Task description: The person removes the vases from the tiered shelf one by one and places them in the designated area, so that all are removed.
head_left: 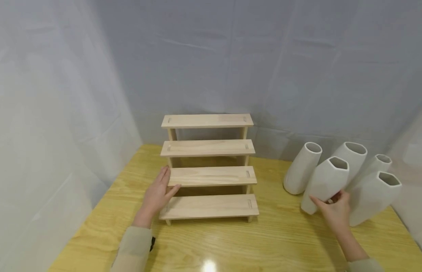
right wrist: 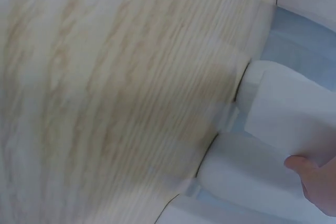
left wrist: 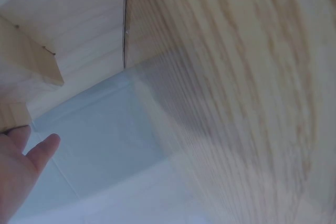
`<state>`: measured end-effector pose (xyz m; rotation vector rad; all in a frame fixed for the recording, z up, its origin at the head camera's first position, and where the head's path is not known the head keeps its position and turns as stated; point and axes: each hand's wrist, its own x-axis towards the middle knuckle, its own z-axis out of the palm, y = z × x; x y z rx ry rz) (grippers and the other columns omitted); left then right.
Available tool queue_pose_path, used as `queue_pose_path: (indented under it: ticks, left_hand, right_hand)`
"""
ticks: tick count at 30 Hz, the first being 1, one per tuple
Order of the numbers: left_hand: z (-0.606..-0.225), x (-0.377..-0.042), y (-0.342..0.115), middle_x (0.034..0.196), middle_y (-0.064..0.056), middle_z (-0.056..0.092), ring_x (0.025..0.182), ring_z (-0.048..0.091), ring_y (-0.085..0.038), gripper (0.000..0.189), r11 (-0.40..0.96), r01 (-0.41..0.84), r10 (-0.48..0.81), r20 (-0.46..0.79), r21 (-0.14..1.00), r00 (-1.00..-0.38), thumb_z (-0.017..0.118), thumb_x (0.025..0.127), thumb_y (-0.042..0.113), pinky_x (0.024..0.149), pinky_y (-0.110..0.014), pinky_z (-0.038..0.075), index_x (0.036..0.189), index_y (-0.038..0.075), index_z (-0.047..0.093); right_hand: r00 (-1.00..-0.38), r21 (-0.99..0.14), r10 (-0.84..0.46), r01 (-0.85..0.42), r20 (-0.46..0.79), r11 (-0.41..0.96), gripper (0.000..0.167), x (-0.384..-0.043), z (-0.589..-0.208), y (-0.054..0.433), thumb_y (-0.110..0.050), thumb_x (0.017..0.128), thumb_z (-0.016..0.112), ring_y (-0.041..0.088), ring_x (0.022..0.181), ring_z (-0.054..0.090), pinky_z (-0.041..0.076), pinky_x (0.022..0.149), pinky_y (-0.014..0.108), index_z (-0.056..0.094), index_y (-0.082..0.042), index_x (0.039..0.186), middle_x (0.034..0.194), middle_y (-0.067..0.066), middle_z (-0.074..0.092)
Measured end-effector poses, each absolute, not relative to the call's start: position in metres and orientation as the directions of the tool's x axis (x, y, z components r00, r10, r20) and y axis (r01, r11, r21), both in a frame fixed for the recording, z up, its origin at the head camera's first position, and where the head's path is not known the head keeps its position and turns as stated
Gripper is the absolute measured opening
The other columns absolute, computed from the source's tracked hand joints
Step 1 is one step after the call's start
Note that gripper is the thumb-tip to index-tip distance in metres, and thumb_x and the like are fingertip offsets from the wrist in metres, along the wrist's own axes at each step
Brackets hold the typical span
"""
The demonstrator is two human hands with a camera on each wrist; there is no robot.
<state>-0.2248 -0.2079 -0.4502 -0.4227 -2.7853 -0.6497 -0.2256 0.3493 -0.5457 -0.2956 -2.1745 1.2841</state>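
Observation:
A light wooden stand with several stepped shelves (head_left: 211, 176) rises from the table. At the left end of its second shelf from the bottom, my left hand (head_left: 158, 194) touches the board, fingers extended along the end and thumb near the front edge. To the right, my right hand (head_left: 337, 213) grips a white faceted vase (head_left: 323, 184) low on its body, thumb on the near side. The right wrist view has this vase (right wrist: 286, 114) in front of other white vases, with the thumb (right wrist: 298, 164) against it. Its far-side fingers are partly hidden.
Around the held vase are a round-mouthed white vase (head_left: 300, 170) on its left, a wide one (head_left: 357, 153) behind, a slim one (head_left: 375, 166) and a faceted one (head_left: 377, 196) on its right. The wooden table (head_left: 275, 238) backs onto a grey-white curtain (head_left: 211, 64).

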Motion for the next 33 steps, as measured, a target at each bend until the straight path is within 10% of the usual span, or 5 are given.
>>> queue_pose_path:
  ticks: [33]
  left_hand:
    - [-0.45, -0.223, -0.208, 0.145, -0.017, 0.014, 0.131, 0.011, -0.028, 0.077, 0.861, 0.325, 0.216, 0.296, 0.391, -0.93, 0.039, 0.089, 0.051, 0.104, -0.043, 0.018, 0.138, -0.005, 0.017]
  right_hand:
    - [-0.842, -0.854, 0.481, 0.047, 0.245, 0.517, 0.098, -0.223, -0.547, 0.353, -0.037, 0.06, 0.081, 0.034, 0.112, 0.043, 0.038, 0.092, 0.044, 0.021, -0.001, 0.13, 0.125, 0.024, 0.04]
